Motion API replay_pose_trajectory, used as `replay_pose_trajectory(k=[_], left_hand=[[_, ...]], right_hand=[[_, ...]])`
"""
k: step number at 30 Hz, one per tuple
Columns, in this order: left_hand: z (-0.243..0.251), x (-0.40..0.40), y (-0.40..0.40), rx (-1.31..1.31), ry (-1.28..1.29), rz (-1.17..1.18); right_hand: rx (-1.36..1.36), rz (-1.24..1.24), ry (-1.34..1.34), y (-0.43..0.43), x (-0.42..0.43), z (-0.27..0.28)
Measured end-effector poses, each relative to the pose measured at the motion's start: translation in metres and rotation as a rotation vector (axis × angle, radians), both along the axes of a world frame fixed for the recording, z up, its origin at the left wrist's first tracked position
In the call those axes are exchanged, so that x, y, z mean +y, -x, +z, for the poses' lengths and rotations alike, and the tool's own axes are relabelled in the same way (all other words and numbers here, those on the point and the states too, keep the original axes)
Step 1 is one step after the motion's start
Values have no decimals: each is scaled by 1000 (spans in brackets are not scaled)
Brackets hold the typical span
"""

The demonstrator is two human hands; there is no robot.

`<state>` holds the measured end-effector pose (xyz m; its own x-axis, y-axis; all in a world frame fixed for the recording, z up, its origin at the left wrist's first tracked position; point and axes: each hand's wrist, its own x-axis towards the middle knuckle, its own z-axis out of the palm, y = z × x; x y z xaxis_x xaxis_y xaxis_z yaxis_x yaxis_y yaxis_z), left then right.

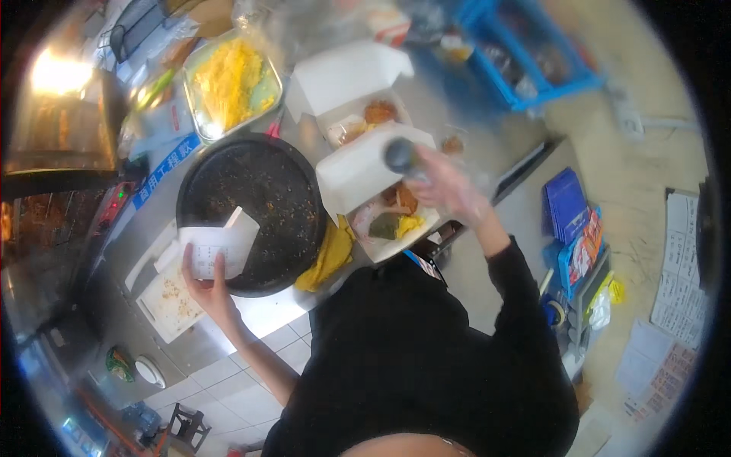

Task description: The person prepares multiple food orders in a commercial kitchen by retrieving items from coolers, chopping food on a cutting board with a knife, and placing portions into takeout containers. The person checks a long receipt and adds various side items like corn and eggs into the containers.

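Note:
My left hand (212, 294) grips a small white folded paper piece (208, 254) bearing print, held over a round black pan (257, 171) with crumbs on its bottom. In my right hand (454, 191), which seems to wear a thin clear glove, is a blurred container with a dark round end (400, 155). Under that hand stands an open white takeaway box (348, 174). Inside it are a browned piece of food (406, 199), yellow bits (409, 224) and a dark green piece (384, 228); my right hand and the lid hide part of the contents.
Another open takeaway box (342, 83) with browned food stands behind. A glass tray (191, 94) holds yellow shredded food. A yellow cloth (328, 260) touches the pan's right side; a crumb-strewn white board (171, 300) lies left. A blue basket (522, 103) is at upper right.

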<state>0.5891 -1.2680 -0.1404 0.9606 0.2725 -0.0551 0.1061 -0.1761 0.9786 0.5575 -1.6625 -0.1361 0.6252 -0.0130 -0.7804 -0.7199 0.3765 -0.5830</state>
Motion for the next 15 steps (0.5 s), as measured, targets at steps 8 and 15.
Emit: replay_pose_trajectory(k=[8, 15], left_hand=[[14, -14, -22, -16, -53, 59], [26, -12, -24, -43, -214, 128]], right_hand=[[-468, 614, 808, -251, 127, -53], [-844, 623, 611, -260, 99, -82]])
